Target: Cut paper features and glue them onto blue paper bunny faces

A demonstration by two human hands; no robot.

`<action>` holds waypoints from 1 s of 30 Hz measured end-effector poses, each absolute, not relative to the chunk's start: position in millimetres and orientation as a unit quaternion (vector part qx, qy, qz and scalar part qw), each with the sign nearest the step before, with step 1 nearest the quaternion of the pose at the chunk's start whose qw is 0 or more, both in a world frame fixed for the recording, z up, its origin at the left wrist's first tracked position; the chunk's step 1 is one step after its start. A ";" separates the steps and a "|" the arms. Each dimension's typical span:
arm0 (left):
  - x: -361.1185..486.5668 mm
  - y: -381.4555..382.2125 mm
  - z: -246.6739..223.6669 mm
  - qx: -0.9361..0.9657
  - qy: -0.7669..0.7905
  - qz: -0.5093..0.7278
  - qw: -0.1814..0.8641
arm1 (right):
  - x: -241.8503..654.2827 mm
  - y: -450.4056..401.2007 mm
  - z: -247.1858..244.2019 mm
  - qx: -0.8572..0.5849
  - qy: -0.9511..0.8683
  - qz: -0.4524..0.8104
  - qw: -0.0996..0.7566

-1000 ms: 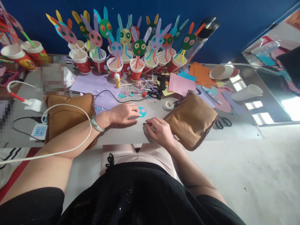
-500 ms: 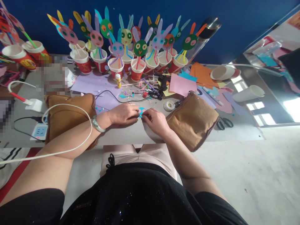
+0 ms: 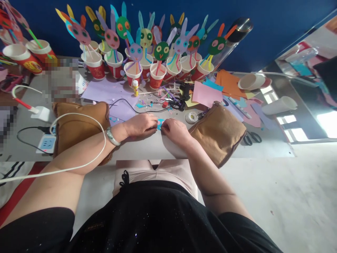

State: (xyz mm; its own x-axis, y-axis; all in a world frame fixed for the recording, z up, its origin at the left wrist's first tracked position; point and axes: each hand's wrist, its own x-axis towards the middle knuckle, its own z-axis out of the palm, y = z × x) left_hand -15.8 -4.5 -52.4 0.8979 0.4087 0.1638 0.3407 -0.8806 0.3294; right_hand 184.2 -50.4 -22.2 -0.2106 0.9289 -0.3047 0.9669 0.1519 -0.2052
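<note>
A small blue paper piece with pink spots lies on the grey table between my hands. My left hand, with a bangle at its wrist, has its fingers curled together at the piece's left edge. From the right, my right hand pinches the piece's right edge between bent fingers. Beyond the hands, a yellow glue stick stands upright near purple paper.
Red paper cups holding rabbit-faced straw figures line the back. Brown cushions lie left and right, under or beside my forearms. Black scissors, a tape roll, a hot glue gun and a white cable are around.
The whole view has shifted slightly. My fingers have moved a little around the blue piece, and more of it shows between them.
</note>
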 end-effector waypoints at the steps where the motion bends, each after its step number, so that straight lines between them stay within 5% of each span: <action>1: -15.6 -4.4 -52.2 0.962 0.196 0.115 0.152 | 184.1 -49.4 -21.7 0.625 0.757 -0.180 0.059; 16: -15.1 -4.6 -54.0 0.953 0.212 0.135 0.166 | 187.1 -51.8 -29.6 0.609 0.772 -0.179 -0.004; 30: -14.2 -4.0 -53.3 0.953 0.209 0.144 0.165 | 179.0 -49.5 -31.8 0.604 0.779 -0.165 0.027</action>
State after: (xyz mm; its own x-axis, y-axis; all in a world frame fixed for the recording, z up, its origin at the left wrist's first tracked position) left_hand -14.2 -4.0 -53.3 0.8712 0.4454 0.2065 0.3503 -0.8586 0.3743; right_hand 179.0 -49.5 -31.8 -0.2688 0.9323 -0.2420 0.9503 0.2157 -0.2245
